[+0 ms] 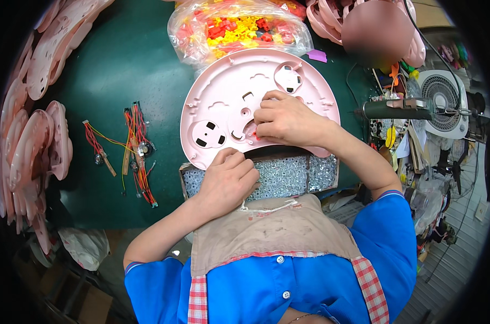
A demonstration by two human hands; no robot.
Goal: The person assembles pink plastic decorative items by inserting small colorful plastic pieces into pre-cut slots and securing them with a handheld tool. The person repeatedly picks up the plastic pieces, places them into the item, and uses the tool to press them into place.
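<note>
**Bench stock: pink shell under both hands**

- Green table [120,70]: bears everything listed.
- Round pink plastic shell [223,97]: centre of the table, inner face up, its near edge overlapping the screw tray.
- Stacked pink shells [31,140]: along the table's left edge.
- Clear bag of red and yellow plastic parts [237,27]: just beyond the shell.
- Tray of silver screws [288,175]: between shell and apron.
- Wire bundles, red and yellow [137,148]: left of the shell.
- Right hand [285,119]: on the shell, fingers curled together onto a small red part.
- Left hand [228,181]: fingers bent shut, resting on the screws and touching the shell's near rim; whether it holds anything cannot be told.
</note>
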